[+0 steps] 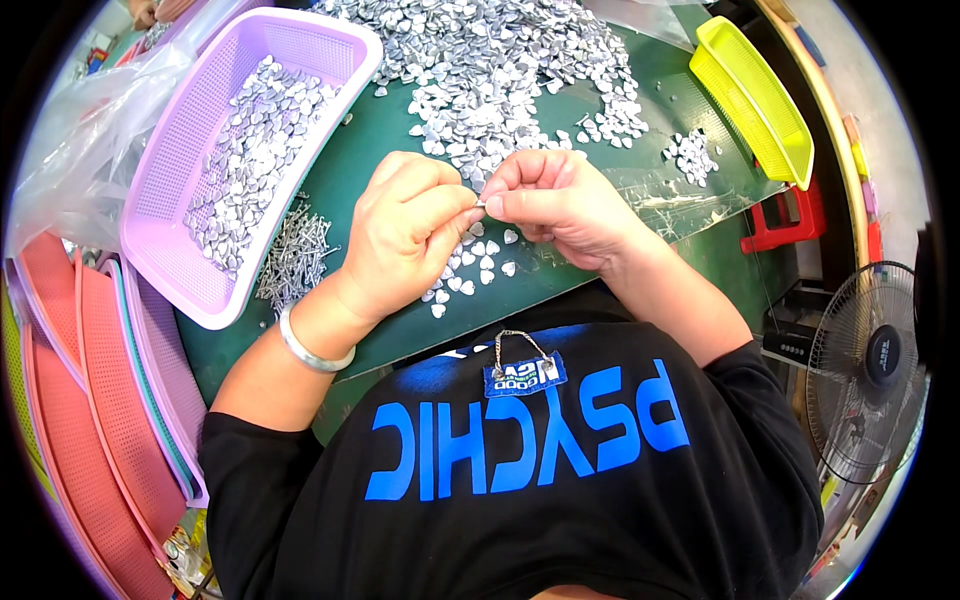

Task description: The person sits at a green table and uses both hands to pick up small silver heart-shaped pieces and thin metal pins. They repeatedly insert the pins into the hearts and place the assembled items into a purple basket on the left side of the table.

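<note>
Over the near part of the green table, my left hand (405,232) and my right hand (556,205) meet fingertip to fingertip, both closed in a pinch. A tiny silvery piece (480,204) shows where they meet; its kind is too small to tell. Several loose silver heart-shaped pieces (466,262) lie beneath my hands. Beyond them spreads a big heap of the same hearts (470,85). To the left of my left wrist is a pile of thin metal pins (298,250). A lilac basket (160,195) behind it holds more hearts.
A small separate cluster of hearts (691,157) lies on the right of the table (400,345). A yellow-green basket (750,105) stands at the right edge, above a red stool (790,220). Stacked coloured baskets (95,400) are at left, a fan (866,370) at right.
</note>
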`<state>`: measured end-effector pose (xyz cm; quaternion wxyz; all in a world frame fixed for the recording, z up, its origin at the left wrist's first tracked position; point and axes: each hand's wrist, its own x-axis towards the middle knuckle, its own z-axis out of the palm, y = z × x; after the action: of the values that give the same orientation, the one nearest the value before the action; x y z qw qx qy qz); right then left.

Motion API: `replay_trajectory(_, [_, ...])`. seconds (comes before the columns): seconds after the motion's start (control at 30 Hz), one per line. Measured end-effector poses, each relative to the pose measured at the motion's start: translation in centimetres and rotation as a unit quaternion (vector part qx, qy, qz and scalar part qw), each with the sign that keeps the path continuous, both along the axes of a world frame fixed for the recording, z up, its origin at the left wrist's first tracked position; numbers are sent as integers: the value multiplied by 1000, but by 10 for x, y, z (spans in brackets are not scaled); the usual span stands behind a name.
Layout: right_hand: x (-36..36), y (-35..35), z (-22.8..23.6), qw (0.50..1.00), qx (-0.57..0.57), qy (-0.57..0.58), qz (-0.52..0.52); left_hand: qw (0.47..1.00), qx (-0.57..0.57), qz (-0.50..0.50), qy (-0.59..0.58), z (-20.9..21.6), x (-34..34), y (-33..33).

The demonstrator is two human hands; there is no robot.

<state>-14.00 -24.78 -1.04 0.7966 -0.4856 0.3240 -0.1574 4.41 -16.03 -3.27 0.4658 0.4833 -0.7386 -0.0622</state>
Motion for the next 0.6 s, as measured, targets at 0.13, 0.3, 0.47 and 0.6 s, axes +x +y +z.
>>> replay_trajectory(0.13, [0,-1,-1,1000,11,-11,5,999,-32,0,-20,0,1,-1])
replay_trajectory(0.3, [0,1,1,1000,13,-17,6,997,-59,7,-42,3,1,-1])
replay_trajectory(0.47, [0,1,1,1000,6,-19,11,996,-74,8,-58,5,2,-1])
replay_trajectory(0.6, [2,5,2,999,-19,-27,-4,1000,-15,4,22,0,2,-1])
